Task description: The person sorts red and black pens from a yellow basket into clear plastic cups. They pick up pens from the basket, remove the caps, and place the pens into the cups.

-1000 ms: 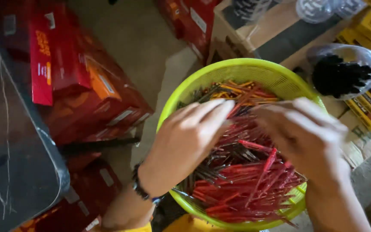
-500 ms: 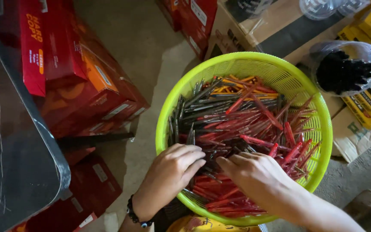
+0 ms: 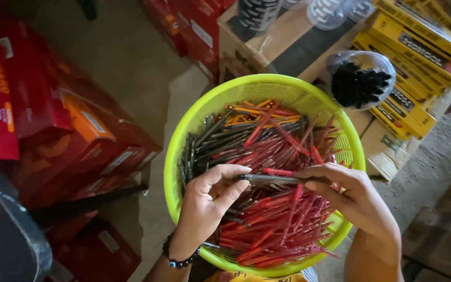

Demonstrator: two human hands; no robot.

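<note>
Cardboard cartons [image 3: 63,130], red and glossy, fill the floor to our left, and flat yellow boxes [image 3: 408,68] are stacked to the upper right beside a clear round plastic tub of black caps [image 3: 358,83]. Between them sits a round lime-green plastic basket [image 3: 204,109], its wall a fine lattice, heaped with slim pens: red ones [image 3: 283,224] piled across the near and right half, dark ones [image 3: 215,138] along the left, a few orange at the far rim. Over the heap we hold one dark pen [image 3: 270,179] level, lying crosswise. Our left hand [image 3: 207,206], a beaded black bracelet [image 3: 176,258] at its wrist, pinches the pen's left end between thumb and forefinger, its grip closed on it. Our right hand [image 3: 358,198] closes its fingertips on the other end, thumb beneath.
</note>
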